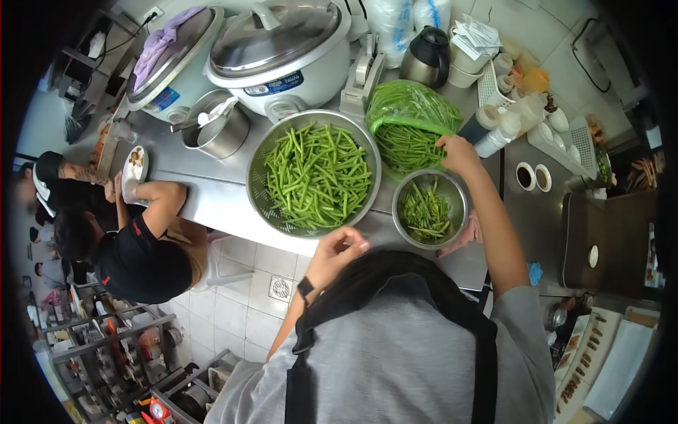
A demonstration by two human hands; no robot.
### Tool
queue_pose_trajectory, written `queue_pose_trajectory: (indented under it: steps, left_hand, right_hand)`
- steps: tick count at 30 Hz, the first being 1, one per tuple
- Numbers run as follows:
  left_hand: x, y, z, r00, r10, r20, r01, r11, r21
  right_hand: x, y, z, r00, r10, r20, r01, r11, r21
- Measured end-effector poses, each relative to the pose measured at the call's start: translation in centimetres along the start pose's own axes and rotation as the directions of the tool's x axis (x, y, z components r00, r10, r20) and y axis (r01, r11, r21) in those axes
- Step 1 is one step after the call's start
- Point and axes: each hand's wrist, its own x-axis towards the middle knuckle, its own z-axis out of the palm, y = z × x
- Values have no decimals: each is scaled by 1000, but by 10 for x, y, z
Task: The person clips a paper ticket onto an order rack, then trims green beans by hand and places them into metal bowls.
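Cut green beans fill a large steel colander [255, 201] on the steel counter. To its right, a green plastic bag [413, 100] lies open with long green beans [409, 147] inside. My right hand [459, 154] is at the bag's right edge, fingers closed on something I cannot make out. Below the bag, a smaller steel bowl [464, 212] holds short bean pieces [425, 212]. My left hand [339, 253] is just below the colander's lower right rim, its fingers curled and thumb close to them; whatever may be between them is too small to name.
Two large rice cookers [296, 78] and a steel pot [227, 134] stand behind the colander. A tape dispenser [361, 78], a thermos [426, 56] and sauce bottles [501, 133] line the back. Another person [148, 254] sits at the left with a plate [135, 164].
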Motion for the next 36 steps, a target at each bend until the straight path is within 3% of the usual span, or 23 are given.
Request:
queue_pose_trajectory:
  steps: [2, 6, 9, 10, 12, 15, 16, 19, 22, 25, 28, 31, 34, 36]
  left_hand:
    - [26, 3, 11, 997, 60, 39, -67, 980, 188]
    - [60, 14, 35, 961, 132, 244, -191, 952, 239]
    - [68, 20, 41, 936, 140, 322, -253, 906, 339]
    - [69, 21, 43, 938, 137, 317, -241, 918, 316]
    - [70, 18, 43, 949, 112, 296, -206, 928, 309]
    - [72, 6, 42, 961, 69, 266, -144, 951, 275]
    - [72, 2, 41, 966, 52, 253, -120, 958, 261]
    - [72, -3, 40, 969, 56, 242, -121, 957, 265]
    - [70, -3, 41, 969, 53, 241, -123, 951, 283]
    - [69, -2, 38, 972, 34, 235, -108, 945, 309]
    - [70, -4, 39, 966, 42, 254, -119, 949, 292]
    - [71, -3, 37, 958, 84, 273, -166, 941, 293]
    - [71, 2, 31, 959, 90, 270, -172, 939, 298]
    - [71, 2, 26, 957, 102, 273, -183, 940, 289]
  right_hand:
    - [0, -17, -3, 999, 8, -43, -5, 997, 75]
    - [-3, -22, 19, 992, -52, -117, 61, 995, 80]
    - [-6, -16, 18, 982, -18, -187, 60, 973, 221]
    - [-7, -16, 17, 963, 8, -269, 93, 927, 363]
    - [-14, -12, 14, 906, 112, -409, 176, 777, 604]
    - [-42, -22, -20, 953, 301, -18, -66, 267, 962]
    - [-55, -32, -32, 954, 300, 8, -56, 150, 987]
    - [-79, -30, -36, 976, 192, 100, -139, 201, 970]
    - [-98, -32, -39, 980, 79, 181, -195, 516, 834]
    - [-95, -35, -37, 994, 54, -96, 4, 853, 523]
    - [-50, -30, -15, 987, -77, -143, 145, 811, 567]
    - [-7, -40, 15, 990, -129, -58, 140, 942, 305]
    - [15, -48, 35, 978, -185, -101, 186, 982, 5]
    - [24, -46, 35, 984, -169, -61, 171, 985, 25]
